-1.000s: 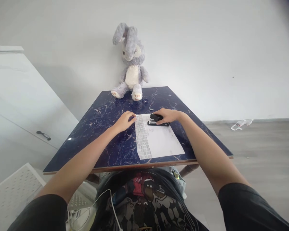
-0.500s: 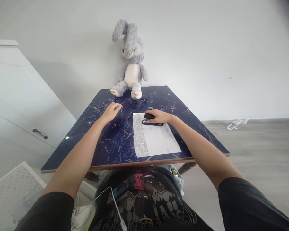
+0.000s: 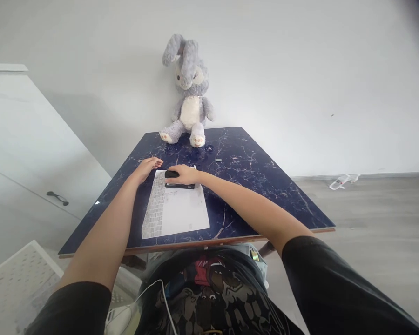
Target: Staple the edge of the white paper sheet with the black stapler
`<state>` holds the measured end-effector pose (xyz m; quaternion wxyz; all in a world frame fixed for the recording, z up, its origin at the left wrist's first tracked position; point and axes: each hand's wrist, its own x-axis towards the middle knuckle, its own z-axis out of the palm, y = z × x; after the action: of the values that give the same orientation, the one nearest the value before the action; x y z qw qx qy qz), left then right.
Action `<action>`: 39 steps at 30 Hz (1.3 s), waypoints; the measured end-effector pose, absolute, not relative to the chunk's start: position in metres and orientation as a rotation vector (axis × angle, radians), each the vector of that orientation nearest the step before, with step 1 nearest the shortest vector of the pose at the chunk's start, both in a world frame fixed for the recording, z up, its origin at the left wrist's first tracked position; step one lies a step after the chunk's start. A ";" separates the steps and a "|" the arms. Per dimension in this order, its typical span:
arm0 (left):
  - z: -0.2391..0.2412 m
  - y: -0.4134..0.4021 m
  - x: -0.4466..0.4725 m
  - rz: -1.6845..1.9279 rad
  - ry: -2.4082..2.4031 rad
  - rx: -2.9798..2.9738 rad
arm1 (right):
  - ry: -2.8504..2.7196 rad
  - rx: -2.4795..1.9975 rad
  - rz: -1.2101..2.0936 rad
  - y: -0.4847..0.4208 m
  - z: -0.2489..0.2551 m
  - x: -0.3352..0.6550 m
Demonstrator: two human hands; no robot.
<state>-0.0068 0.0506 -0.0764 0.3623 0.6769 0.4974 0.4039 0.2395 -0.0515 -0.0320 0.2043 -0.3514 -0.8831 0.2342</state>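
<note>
Right hand [image 3: 185, 174] closes over the black stapler [image 3: 179, 184] on the paper's [image 3: 176, 209] far edge; left hand [image 3: 147, 166] lies flat and open beside it on the surface [image 3: 251, 186]. Unpinned sheets could slide under pressure, misplacing the staple.

Dark blue white-veined marble table [image 3: 251, 172], black stapler [image 3: 179, 185], white paper [image 3: 179, 210], grey-and-cream plush rabbit [image 3: 188, 93]

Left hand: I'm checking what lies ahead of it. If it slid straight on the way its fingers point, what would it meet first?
Probably the plush rabbit: the left hand lies flat on the table, fingers pointing forward and rightward over bare tabletop.
</note>
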 end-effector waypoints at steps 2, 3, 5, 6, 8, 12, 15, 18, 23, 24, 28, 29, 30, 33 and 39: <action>-0.076 0.052 -0.009 0.979 1.284 1.828 | -2.431 -0.951 0.698 -0.039 -0.031 0.245; -0.075 0.051 -0.009 0.931 1.303 1.892 | -2.412 -0.961 0.687 -0.033 -0.030 0.256; -0.073 0.048 -0.008 0.836 1.350 2.015 | -2.358 -1.059 0.614 -0.019 -0.029 0.297; -0.073 0.045 -0.007 0.813 1.366 2.061 | -2.345 -1.184 0.434 -0.013 -0.029 0.324; -0.073 0.040 -0.006 0.834 1.358 2.126 | -2.287 -1.417 0.187 -0.005 -0.031 0.380; -0.078 0.035 -0.006 0.920 1.269 2.087 | -2.324 -1.588 0.249 -0.009 -0.042 0.451; -0.080 0.036 -0.004 0.983 1.258 2.013 | -2.266 -1.619 0.255 -0.014 -0.051 0.450; -0.078 0.035 -0.003 1.003 1.256 2.039 | -2.233 -1.610 0.208 -0.005 -0.059 0.421; -0.075 0.028 -0.003 1.031 1.268 2.017 | -2.262 -1.496 0.231 0.034 -0.054 0.353; -0.075 0.027 -0.003 1.047 1.268 2.003 | -2.237 -1.469 0.232 0.042 -0.051 0.337; -0.077 0.022 -0.005 1.125 1.291 1.941 | -2.267 -1.330 0.288 0.061 -0.038 0.266; -0.077 0.021 -0.006 1.139 1.308 1.925 | -2.295 -1.310 0.296 0.063 -0.036 0.249; -0.078 0.020 -0.008 1.150 1.324 1.910 | -2.324 -1.295 0.306 0.065 -0.035 0.234; -0.079 0.018 -0.010 1.187 1.356 1.880 | -2.404 -1.261 0.357 0.066 -0.036 0.207; -0.079 0.017 -0.006 1.246 1.407 1.774 | -2.260 -1.183 0.407 0.023 -0.041 0.250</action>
<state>-0.0062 0.0168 -0.0790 0.2750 0.6600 0.5233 0.4636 0.2498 0.0227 -0.0415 0.2755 -0.4403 -0.8410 0.1514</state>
